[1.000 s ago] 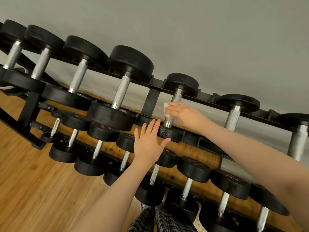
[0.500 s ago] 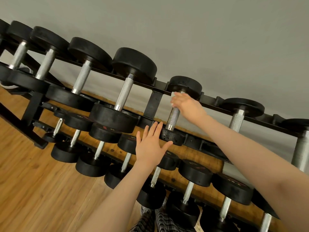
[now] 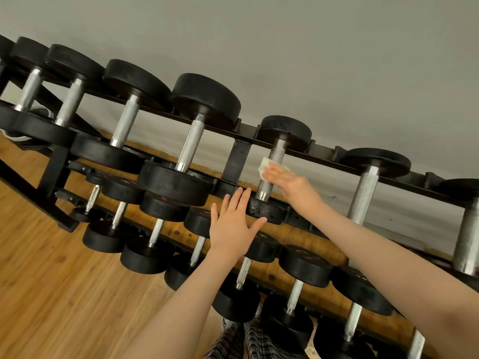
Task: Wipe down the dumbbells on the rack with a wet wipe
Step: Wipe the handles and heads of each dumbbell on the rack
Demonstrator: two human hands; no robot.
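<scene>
Wet wipe on the handle of a small top-tier dumbbell

The rack (image 3: 239, 161) holds dumbbells on every tier. The right hand (image 3: 291, 183) presses the wet wipe (image 3: 265, 164) around the small dumbbell (image 3: 272, 169) handle, lower than half a second ago, when it was up at the far head. The left hand (image 3: 233, 229), fingers spread, rests flat at the near head on the front rail; a bare gap lies just left.
</scene>
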